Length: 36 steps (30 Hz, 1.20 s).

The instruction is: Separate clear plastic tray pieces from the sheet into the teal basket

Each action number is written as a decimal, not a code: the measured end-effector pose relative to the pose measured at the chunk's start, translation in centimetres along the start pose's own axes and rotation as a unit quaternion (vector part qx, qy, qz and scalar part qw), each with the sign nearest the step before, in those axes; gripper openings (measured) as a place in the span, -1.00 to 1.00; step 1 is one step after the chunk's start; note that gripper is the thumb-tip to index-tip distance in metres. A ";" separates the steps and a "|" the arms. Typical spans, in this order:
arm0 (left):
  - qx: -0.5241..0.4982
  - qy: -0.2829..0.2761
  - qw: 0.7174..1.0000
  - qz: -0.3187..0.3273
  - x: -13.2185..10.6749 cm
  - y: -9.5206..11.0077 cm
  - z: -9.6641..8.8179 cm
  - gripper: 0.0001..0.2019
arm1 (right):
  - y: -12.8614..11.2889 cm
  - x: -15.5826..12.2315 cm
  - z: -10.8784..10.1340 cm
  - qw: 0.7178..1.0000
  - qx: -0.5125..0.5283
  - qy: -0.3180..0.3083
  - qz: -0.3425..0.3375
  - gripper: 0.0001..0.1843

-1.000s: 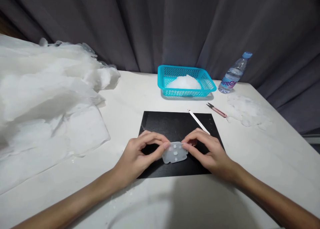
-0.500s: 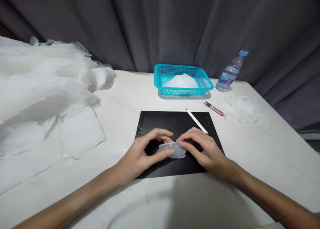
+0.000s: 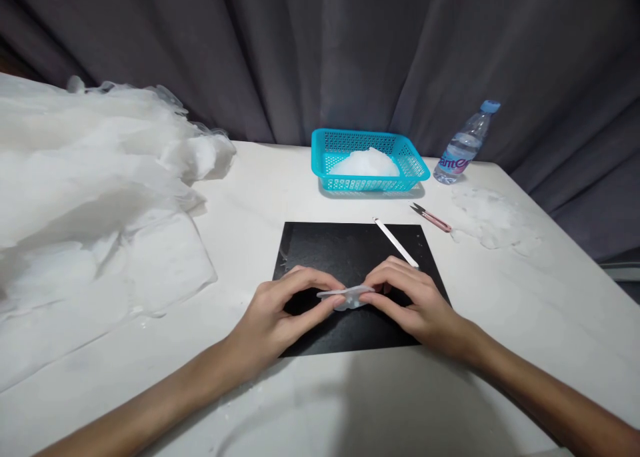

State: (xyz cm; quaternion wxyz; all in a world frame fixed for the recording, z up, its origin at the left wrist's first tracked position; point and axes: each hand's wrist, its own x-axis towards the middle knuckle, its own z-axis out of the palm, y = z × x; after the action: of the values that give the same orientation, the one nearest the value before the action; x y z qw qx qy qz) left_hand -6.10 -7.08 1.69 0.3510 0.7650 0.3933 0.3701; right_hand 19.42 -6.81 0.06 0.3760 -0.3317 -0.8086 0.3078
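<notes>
A small translucent whitish piece (image 3: 352, 300), thin and with a wavy edge, is held just above the black mat (image 3: 325, 247). I cannot make out its exact kind. My left hand (image 3: 287, 310) pinches its left end between thumb and fingers. At the right end, the thumb and fingers of my right hand (image 3: 413, 297) are closed on it too. Its middle shows between the two hands, while the fingertips hide its ends. Beyond my right hand, a slim white stick-like tool (image 3: 396, 242) lies slantwise on the mat.
Translucent white sheets (image 3: 100, 177) are heaped at the left. A blue basket (image 3: 373, 182) with white material stands at the back. Right of it are a water bottle (image 3: 463, 147), pink-handled thread snips (image 3: 433, 218) and clear scraps (image 3: 493, 217). A dark curtain (image 3: 320, 50) hangs behind the table.
The translucent piece has tilted from showing its face to nearly edge-on. My left fingers have closed onto it, and its view is now narrower between both hands.
</notes>
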 end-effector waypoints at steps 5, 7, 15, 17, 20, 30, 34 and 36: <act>-0.074 0.007 0.995 -0.068 0.4 0.2 -0.3 -0.93 | 0.0 -0.1 -0.1 1.000 -0.008 -0.003 -0.004 -0.95; -0.102 0.047 0.987 -0.116 0.8 -0.2 -0.5 -0.84 | 0.0 -0.1 -0.2 1.000 -0.010 -0.006 -0.001 -0.94; -0.001 0.119 0.987 -0.109 2.5 -3.2 -2.7 -0.69 | -0.2 0.0 -0.6 1.000 -0.008 -0.003 0.000 -0.92; 0.031 0.103 0.989 -0.097 2.3 -2.7 -2.6 -0.65 | -0.3 0.0 -0.5 1.000 -0.014 -0.001 0.001 -0.91; -0.009 -0.013 0.998 -0.058 1.3 -1.0 -1.5 -0.52 | -0.4 0.1 -0.3 1.000 -0.020 -0.002 -0.009 -0.90; 0.062 0.043 0.996 0.046 -1.2 -0.1 0.6 -0.52 | 0.0 -0.1 0.0 0.999 -0.016 -0.031 0.006 -0.92; 0.084 0.064 0.990 0.093 -1.2 0.3 0.4 -0.56 | 0.4 -0.1 -0.1 0.999 -0.010 -0.044 0.025 -0.89; 0.082 0.056 0.990 0.101 -1.1 0.6 0.5 -0.61 | 0.4 -0.1 0.1 0.999 -0.015 -0.043 0.019 -0.88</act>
State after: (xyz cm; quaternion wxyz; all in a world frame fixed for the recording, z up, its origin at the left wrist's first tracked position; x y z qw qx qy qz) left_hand -5.98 -8.44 1.64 0.2254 0.8051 0.3617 0.4125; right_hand 19.55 -6.67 -0.36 0.3300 -0.3388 -0.8224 0.3163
